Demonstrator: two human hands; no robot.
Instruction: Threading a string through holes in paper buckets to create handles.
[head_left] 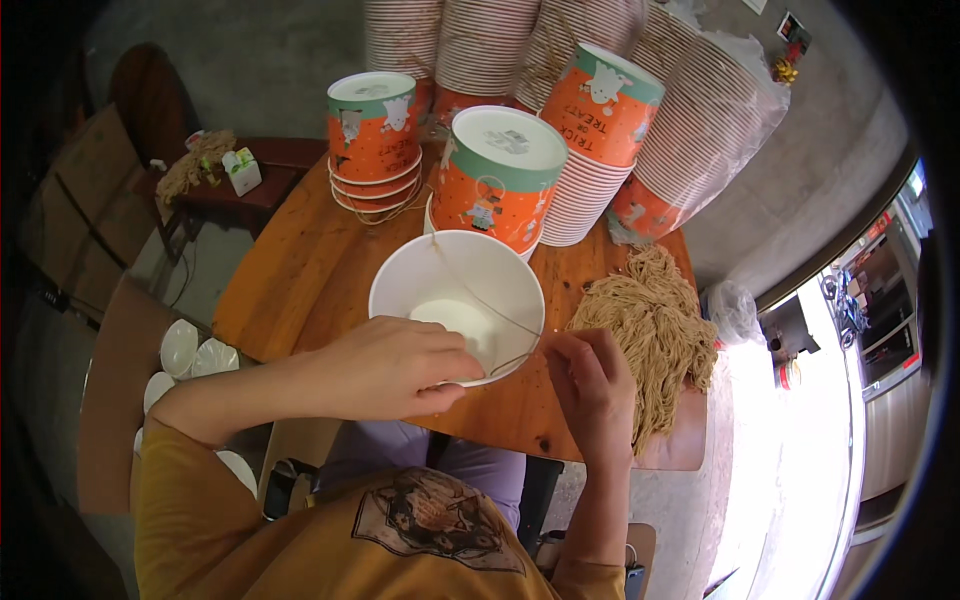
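A paper bucket [403, 278] with a white inside tilts its open mouth toward me at the table's near edge. My left hand [410, 368] is closed on its near rim, the fingers reaching just inside. A thin tan cord [482, 297] runs from the far rim across the mouth to the right side. Beside the right rim, my right hand [592, 385] pinches that cord between thumb and fingers. Behind the bucket stands an upside-down orange and green bucket [497, 180] with a white base. To the right of my right hand lies a heap of tan cords [655, 330].
The wooden table [290, 290] also bears a short stack of orange buckets [375, 140] and a taller stack [600, 120]. Tall bucket stacks in clear plastic [690, 120] rise behind. At the left, a carton [110, 400] holds several white buckets [180, 348].
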